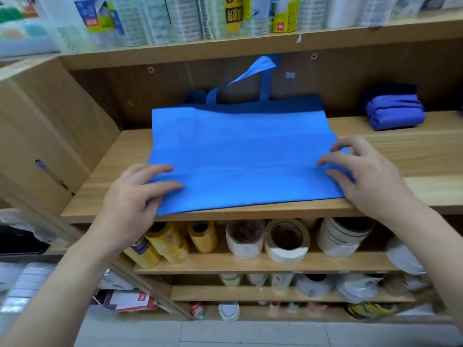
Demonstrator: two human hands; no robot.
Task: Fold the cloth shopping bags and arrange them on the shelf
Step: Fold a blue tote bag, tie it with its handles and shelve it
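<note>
We see a flat, matte blue nonwoven bag [240,156], rectangular and faintly creased, lying on the wood-grain shelf [400,156]. Its strap handles [265,81] rise beyond our fingertips. Our left hand [132,199] lays nearly straight fingers [160,169] on the near left corner. Our right hand [368,179] rests loosely bent, spread fingers [350,144] on the right edge.

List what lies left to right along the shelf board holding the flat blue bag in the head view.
Left hand → flat bright blue cloth shopping bag → folded purple-blue cloth bag. Right hand omitted: it overlaps both bags' spans.
</note>
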